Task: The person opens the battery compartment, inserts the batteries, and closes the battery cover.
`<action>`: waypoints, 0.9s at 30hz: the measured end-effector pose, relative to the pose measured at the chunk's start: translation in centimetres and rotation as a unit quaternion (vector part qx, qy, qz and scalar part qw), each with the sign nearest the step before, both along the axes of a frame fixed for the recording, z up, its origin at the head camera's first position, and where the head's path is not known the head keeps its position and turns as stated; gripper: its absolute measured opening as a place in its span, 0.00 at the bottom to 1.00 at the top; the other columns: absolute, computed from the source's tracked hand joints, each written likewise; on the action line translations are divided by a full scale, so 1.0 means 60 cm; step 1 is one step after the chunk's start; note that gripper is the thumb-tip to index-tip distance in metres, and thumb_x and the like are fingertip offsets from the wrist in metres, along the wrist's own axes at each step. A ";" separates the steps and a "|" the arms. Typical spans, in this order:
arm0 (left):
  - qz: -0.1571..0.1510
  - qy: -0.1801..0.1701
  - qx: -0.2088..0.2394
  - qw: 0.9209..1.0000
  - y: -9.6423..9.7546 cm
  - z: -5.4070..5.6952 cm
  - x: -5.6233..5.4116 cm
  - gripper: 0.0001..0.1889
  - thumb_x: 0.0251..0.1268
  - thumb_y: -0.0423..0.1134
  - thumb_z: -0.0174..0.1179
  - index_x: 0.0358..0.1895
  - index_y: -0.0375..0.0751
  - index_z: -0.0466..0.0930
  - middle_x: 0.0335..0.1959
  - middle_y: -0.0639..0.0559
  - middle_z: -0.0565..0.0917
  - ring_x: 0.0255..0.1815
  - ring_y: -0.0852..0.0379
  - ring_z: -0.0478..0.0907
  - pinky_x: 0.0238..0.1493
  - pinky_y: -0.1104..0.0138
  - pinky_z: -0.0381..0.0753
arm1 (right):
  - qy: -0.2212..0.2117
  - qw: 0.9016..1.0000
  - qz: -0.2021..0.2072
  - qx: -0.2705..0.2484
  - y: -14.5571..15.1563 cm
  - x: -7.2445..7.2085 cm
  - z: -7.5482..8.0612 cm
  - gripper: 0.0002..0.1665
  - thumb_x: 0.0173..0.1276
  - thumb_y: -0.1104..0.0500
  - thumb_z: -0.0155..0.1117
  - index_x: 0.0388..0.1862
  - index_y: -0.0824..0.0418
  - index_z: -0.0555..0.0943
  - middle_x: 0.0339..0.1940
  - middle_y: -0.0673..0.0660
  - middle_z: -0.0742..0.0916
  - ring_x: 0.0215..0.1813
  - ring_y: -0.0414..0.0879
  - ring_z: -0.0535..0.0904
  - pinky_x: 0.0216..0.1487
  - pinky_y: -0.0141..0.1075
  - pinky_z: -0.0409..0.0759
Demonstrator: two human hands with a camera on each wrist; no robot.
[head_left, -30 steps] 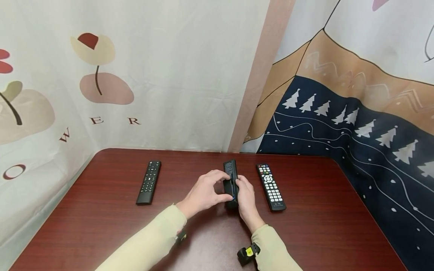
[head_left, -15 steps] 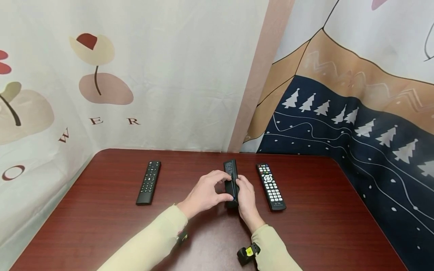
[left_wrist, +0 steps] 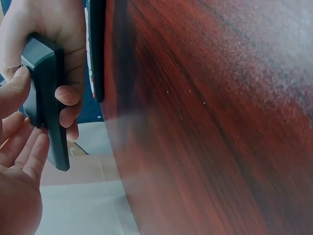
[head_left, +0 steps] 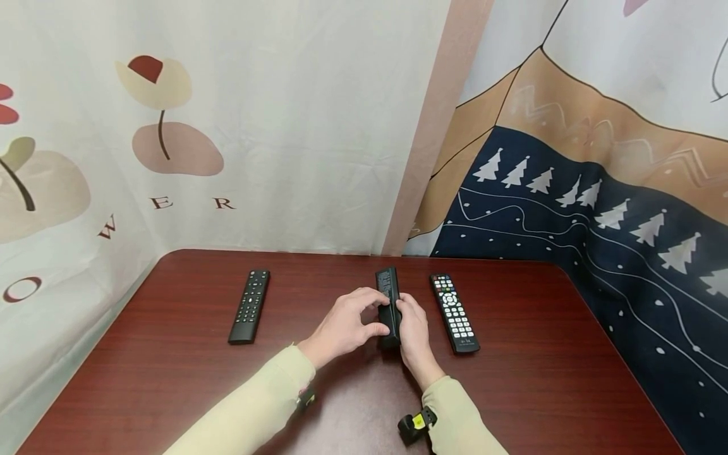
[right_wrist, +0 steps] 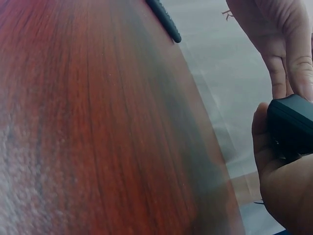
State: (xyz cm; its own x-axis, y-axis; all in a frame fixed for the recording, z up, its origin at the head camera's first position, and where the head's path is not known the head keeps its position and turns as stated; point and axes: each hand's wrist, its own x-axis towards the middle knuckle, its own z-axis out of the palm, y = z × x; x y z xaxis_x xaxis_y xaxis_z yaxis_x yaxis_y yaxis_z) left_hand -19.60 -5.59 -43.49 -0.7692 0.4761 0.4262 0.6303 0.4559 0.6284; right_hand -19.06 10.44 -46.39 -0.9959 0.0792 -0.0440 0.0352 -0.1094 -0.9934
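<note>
My right hand [head_left: 414,332] holds a black remote control [head_left: 387,284] over the table's middle, its printed back showing in the head view. In the left wrist view, its fingers [left_wrist: 69,95] curl round the side of the remote control [left_wrist: 57,142]. My left hand [head_left: 341,325] pinches the remote's battery cover [left_wrist: 32,102] between thumb and fingertips, the cover overlapping the remote's back. From the right wrist, one end of the remote control [right_wrist: 291,122] shows with the left thumb [right_wrist: 299,73] close at it. The battery compartment is hidden.
A black remote control [head_left: 250,308] lies face up on the left of the reddish-brown table [head_left: 170,379]. Another, with white buttons [head_left: 455,316], lies just right of my right hand. Printed curtains [head_left: 296,126] hang behind the table.
The cover lies flatter over the remote's back, and the blue sliver seen by the left thumb a second ago is out of sight. Both hands have otherwise barely moved.
</note>
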 end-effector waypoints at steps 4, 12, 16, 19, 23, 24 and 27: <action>0.004 0.001 -0.002 1.000 0.002 -0.002 0.002 0.22 0.53 0.33 0.79 0.53 0.38 0.85 0.51 0.48 0.86 0.47 0.53 0.84 0.51 0.63 0.84 | 0.001 1.000 -0.003 -0.002 0.000 -0.001 0.000 0.21 0.80 0.62 0.42 0.53 0.73 0.80 0.43 0.60 0.86 0.38 0.42 0.82 0.39 0.32 0.83; 0.007 0.017 -0.004 1.000 0.007 -0.004 0.008 0.23 0.56 0.34 0.77 0.56 0.37 0.85 0.54 0.46 0.86 0.56 0.50 0.83 0.57 0.58 0.83 | 0.001 1.000 -0.016 0.008 0.003 -0.003 0.001 0.22 0.79 0.62 0.41 0.54 0.73 0.80 0.46 0.60 0.85 0.41 0.42 0.81 0.40 0.31 0.83; 0.007 0.019 -0.008 1.000 0.008 -0.006 0.008 0.23 0.57 0.35 0.77 0.58 0.37 0.86 0.55 0.46 0.87 0.58 0.50 0.83 0.59 0.58 0.83 | 0.004 1.000 -0.024 0.009 0.005 -0.004 0.003 0.22 0.79 0.62 0.41 0.54 0.74 0.80 0.46 0.62 0.85 0.41 0.43 0.82 0.41 0.33 0.83; 0.006 0.023 -0.012 1.000 0.009 -0.007 0.009 0.24 0.58 0.35 0.76 0.59 0.37 0.86 0.56 0.46 0.88 0.59 0.50 0.83 0.59 0.58 0.83 | 0.003 0.999 -0.030 0.012 0.006 -0.004 0.004 0.22 0.78 0.62 0.42 0.55 0.73 0.80 0.47 0.62 0.85 0.42 0.42 0.82 0.42 0.32 0.83; 0.002 0.032 -0.017 0.999 0.010 -0.009 0.011 0.24 0.60 0.35 0.75 0.61 0.37 0.85 0.57 0.45 0.87 0.60 0.50 0.83 0.60 0.57 0.83 | 0.001 0.999 -0.035 0.016 0.008 -0.005 0.005 0.22 0.78 0.61 0.42 0.55 0.73 0.81 0.48 0.62 0.86 0.41 0.40 0.82 0.42 0.30 0.83; 0.001 0.033 -0.018 0.999 0.010 -0.009 0.012 0.24 0.61 0.35 0.75 0.61 0.37 0.85 0.58 0.45 0.87 0.60 0.50 0.83 0.60 0.57 0.82 | 0.000 0.999 -0.035 0.016 0.009 -0.004 0.006 0.22 0.78 0.61 0.42 0.55 0.73 0.80 0.48 0.62 0.85 0.41 0.40 0.82 0.41 0.30 0.83; -0.002 0.030 -0.020 0.999 0.009 -0.009 0.014 0.23 0.63 0.35 0.74 0.62 0.37 0.84 0.60 0.45 0.86 0.61 0.50 0.82 0.62 0.56 0.82 | 0.002 0.999 -0.037 0.022 0.010 -0.004 0.007 0.22 0.78 0.62 0.43 0.54 0.72 0.81 0.46 0.61 0.86 0.40 0.40 0.82 0.41 0.30 0.82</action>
State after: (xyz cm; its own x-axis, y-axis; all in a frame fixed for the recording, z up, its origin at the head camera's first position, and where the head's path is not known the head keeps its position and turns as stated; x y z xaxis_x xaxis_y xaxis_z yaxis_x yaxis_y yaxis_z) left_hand -18.77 -5.05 -44.01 -0.7412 0.4967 0.4516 0.6678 0.4777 0.5708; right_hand -19.30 11.02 -46.00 -0.9873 0.1549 -0.0347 0.0244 -0.0681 -0.9974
